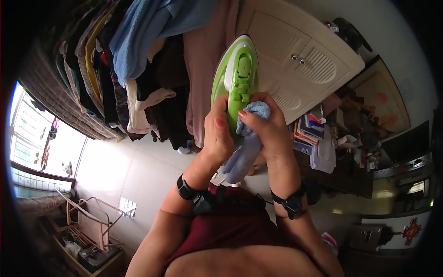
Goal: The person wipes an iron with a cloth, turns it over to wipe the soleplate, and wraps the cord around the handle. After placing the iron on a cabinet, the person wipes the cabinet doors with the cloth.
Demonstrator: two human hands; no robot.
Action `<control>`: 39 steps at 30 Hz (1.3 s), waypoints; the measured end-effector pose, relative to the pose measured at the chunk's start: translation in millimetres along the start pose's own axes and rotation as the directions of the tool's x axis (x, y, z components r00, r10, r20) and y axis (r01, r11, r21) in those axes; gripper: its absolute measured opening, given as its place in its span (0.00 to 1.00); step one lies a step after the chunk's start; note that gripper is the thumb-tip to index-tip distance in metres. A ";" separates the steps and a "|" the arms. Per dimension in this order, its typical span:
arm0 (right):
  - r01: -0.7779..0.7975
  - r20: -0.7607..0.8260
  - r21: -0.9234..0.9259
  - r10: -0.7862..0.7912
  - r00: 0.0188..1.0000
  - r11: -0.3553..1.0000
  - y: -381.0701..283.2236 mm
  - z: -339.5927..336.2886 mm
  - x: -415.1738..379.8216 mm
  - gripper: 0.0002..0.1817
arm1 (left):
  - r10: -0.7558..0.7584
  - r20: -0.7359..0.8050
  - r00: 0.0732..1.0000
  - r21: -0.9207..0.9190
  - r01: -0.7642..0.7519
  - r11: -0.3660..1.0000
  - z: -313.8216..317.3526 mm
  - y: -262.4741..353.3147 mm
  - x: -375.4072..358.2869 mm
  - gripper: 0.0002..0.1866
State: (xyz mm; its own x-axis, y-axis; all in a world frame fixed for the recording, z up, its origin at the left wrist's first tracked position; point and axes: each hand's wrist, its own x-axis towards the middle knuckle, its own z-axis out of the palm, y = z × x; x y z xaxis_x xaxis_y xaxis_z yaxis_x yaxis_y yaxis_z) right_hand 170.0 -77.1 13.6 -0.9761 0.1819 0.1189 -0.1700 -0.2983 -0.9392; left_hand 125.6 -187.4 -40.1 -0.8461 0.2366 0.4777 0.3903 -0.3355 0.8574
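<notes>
A green and white clothes iron [243,69] is held up in front of me, its pointed tip away from my body. My left hand [218,131] is closed around the iron's left side near its rear end. My right hand [270,127] pinches a light blue cloth [247,150] against the right side of the iron's rear. Part of the cloth bunches over the fingers and the rest hangs below. The fingers behind the iron are hidden. Black straps with small devices sit on both forearms.
Clothes [147,69] hang on a rack at the upper left. A cream cabinet [318,57] stands behind the iron. Books and papers [318,138] are piled on a dark desk at the right. A folding metal frame [99,221] stands on the tiled floor [143,173] at lower left.
</notes>
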 end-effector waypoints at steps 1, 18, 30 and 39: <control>-0.011 -0.011 0.001 0.011 1.000 1.000 -0.9 1.6 0.9 0.17 | 0.003 0.002 1.000 0.015 -0.003 1.000 -1.5 0.9 0.5 0.55; -0.016 -0.044 0.017 0.017 0.999 1.000 3.8 4.8 7.2 0.17 | -0.008 -0.002 1.000 0.020 0.008 1.000 -5.5 -4.5 4.0 0.55; 0.001 -0.018 -0.036 -0.001 1.000 0.999 6.8 2.2 13.0 0.18 | -0.013 -0.020 1.000 0.008 0.013 1.000 -5.9 -8.1 8.2 0.55; -0.023 -0.041 -0.024 0.022 0.999 0.999 3.2 1.7 19.2 0.17 | -0.014 -0.008 1.000 0.030 0.014 0.999 -5.7 -12.4 13.1 0.55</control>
State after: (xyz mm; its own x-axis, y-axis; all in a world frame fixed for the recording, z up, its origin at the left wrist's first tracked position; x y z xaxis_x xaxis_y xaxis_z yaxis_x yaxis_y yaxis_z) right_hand 150.6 -76.2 13.4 -0.9732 0.2136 0.0852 -0.1446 -0.2801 -0.9490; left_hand 107.6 -185.3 -45.6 -0.8544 0.2336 0.4641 0.3890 -0.3047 0.8694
